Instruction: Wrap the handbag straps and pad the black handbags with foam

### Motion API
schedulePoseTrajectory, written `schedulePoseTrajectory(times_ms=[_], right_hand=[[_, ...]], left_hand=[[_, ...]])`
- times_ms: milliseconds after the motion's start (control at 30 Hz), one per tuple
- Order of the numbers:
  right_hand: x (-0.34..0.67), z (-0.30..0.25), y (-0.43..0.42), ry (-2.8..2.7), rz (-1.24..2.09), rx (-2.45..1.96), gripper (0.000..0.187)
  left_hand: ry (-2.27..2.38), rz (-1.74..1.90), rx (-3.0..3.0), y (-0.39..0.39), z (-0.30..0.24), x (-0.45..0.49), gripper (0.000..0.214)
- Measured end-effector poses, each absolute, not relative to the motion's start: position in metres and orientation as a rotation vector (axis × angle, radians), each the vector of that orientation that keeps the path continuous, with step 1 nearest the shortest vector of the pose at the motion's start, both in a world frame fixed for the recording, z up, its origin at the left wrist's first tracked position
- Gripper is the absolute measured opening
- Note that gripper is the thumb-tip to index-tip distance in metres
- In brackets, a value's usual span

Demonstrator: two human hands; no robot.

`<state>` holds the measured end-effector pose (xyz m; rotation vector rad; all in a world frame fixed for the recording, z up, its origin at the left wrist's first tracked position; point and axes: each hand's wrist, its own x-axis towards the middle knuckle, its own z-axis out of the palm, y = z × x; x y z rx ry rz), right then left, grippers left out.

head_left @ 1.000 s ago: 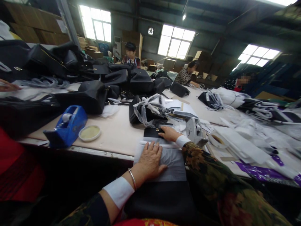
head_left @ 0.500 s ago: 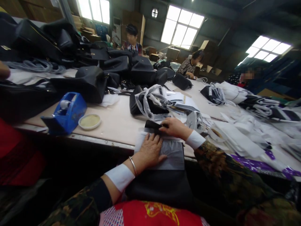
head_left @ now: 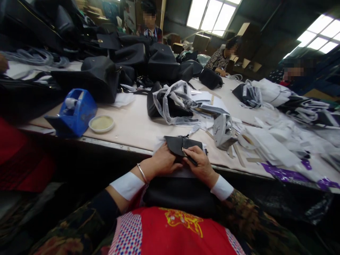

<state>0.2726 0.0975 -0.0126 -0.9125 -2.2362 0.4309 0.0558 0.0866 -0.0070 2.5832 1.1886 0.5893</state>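
Grasping the black flap at four o'clock with right hand. Touching its eight-o'clock edge with left hand; cannot tell that grip.

A black bag lies at the table edge, flap folded over a pale sheet.

Wearer's head: I'm up here, looking forward and down
Close below: near edge of the table
Far off: window
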Motion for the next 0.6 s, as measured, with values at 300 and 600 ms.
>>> schedulePoseTrajectory(times_ms=[300,600], right_hand=[[0.275,-0.017,0.081,-2.672,0.121,-0.951,0.041],[0.277,-0.009,0.085,-2.522,0.286,-0.879,0.033]], left_hand=[[1.729,1.123,1.319,0.009,-0.044,0.016,0.045],[1.279,0.901,0.931,0.030,-0.050,0.030,0.069]])
